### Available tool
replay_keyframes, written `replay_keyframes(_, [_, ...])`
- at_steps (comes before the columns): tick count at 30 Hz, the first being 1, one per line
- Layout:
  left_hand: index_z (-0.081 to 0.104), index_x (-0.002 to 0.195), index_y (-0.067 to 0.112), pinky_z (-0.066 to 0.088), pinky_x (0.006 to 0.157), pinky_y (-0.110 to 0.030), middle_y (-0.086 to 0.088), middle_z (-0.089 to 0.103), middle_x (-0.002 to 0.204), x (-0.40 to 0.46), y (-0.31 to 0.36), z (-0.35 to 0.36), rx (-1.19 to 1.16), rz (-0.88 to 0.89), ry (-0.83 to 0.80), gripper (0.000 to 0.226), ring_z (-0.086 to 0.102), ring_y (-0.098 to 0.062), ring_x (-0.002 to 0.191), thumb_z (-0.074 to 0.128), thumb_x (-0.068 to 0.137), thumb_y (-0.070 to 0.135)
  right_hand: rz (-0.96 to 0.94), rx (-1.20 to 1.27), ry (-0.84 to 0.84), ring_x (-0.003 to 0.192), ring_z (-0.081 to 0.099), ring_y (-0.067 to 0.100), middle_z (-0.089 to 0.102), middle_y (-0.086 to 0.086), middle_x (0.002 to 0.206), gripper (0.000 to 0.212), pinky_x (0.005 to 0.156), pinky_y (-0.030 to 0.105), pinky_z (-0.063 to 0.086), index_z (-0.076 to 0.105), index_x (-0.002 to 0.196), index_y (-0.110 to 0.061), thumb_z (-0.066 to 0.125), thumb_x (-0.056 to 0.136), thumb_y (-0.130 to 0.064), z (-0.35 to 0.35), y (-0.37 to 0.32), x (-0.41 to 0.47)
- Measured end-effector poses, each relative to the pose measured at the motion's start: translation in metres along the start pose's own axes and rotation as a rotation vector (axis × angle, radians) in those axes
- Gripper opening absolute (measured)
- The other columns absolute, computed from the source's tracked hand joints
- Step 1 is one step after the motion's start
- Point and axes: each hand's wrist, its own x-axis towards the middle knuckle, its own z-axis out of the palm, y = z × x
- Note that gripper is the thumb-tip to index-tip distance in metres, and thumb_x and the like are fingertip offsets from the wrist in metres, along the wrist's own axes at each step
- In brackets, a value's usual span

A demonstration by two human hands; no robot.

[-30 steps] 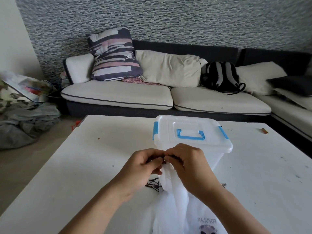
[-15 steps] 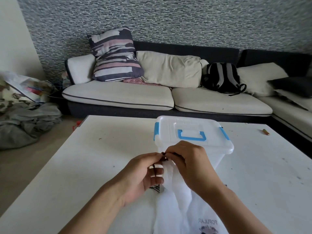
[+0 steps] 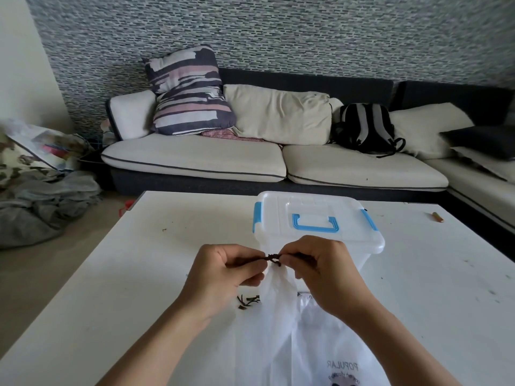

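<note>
A dark cord (image 3: 272,257) is knotted round the gathered neck of a white plastic bag (image 3: 278,307) that hangs down onto the white table (image 3: 133,288). My left hand (image 3: 223,277) pinches the cord's left end and my right hand (image 3: 326,271) pinches its right end, both held above the table. The bag carries a printed logo near the bottom edge of the view. Just behind my hands stands a clear plastic storage box (image 3: 315,218) with a shut lid, blue handle and blue latches.
Several short dark cord scraps (image 3: 248,300) lie on the table under my left hand. A small brown stick (image 3: 437,217) lies at the table's far right. Beyond the table is a sofa (image 3: 195,160) with cushions and a black backpack (image 3: 365,129). Clothes are piled on the floor at left.
My hands have moved apart sideways, drawing the cord out level between them; before, they were pressed together at the bag's neck.
</note>
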Motion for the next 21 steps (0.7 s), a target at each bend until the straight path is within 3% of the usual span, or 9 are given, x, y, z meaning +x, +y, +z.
replay_keyframes(4, [0.080, 0.087, 0.008, 0.058, 0.067, -0.025, -0.011, 0.077, 0.080, 0.000, -0.002, -0.002, -0.014, -0.006, -0.021, 0.009, 0.074, -0.020, 0.072, 0.074, 0.085, 0.002, 0.136, 0.149, -0.060, 0.049, 0.052, 0.005, 0.061, -0.012, 0.056, 0.015, 0.053, 0.012, 0.038, 0.078, 0.079, -0.015, 0.070, 0.089, -0.007, -0.003, -0.002, 0.001])
replay_keyframes(9, [0.078, 0.083, 0.010, 0.057, 0.063, -0.024, -0.008, 0.076, 0.076, 0.003, -0.005, -0.005, 0.070, 0.014, 0.018, 0.011, 0.074, -0.020, 0.073, 0.073, 0.086, 0.001, 0.257, 0.379, -0.040, 0.048, 0.052, 0.012, 0.065, 0.005, 0.058, 0.017, 0.051, 0.026, 0.046, 0.077, 0.091, -0.016, 0.076, 0.084, -0.001, -0.003, -0.002, 0.003])
replay_keyframes(12, [0.077, 0.080, 0.015, 0.057, 0.063, -0.025, -0.004, 0.074, 0.073, 0.007, -0.007, -0.011, 0.213, 0.116, 0.018, 0.015, 0.072, -0.021, 0.071, 0.073, 0.086, 0.002, 0.268, 0.385, -0.043, 0.049, 0.057, 0.016, 0.070, 0.010, 0.064, 0.029, 0.053, 0.027, 0.051, 0.072, 0.103, -0.016, 0.080, 0.080, -0.001, -0.006, -0.001, 0.003])
replay_keyframes(16, [0.078, 0.080, 0.020, 0.059, 0.063, -0.025, 0.004, 0.074, 0.072, 0.006, -0.002, -0.019, 0.390, 0.250, 0.060, 0.014, 0.070, -0.016, 0.064, 0.077, 0.083, 0.006, 0.271, 0.399, -0.052, 0.046, 0.055, 0.016, 0.068, 0.014, 0.062, 0.025, 0.052, 0.026, 0.050, 0.074, 0.099, -0.013, 0.081, 0.078, 0.000, -0.014, 0.005, 0.005])
replay_keyframes(21, [0.078, 0.080, 0.014, 0.059, 0.063, -0.027, -0.004, 0.075, 0.071, 0.008, -0.003, -0.019, 0.256, 0.152, 0.056, 0.013, 0.072, -0.019, 0.069, 0.075, 0.084, 0.002, 0.310, 0.572, -0.024, 0.049, 0.055, 0.019, 0.064, 0.011, 0.057, 0.033, 0.050, 0.025, 0.048, 0.073, 0.106, -0.009, 0.080, 0.076, 0.004, -0.014, 0.008, 0.005])
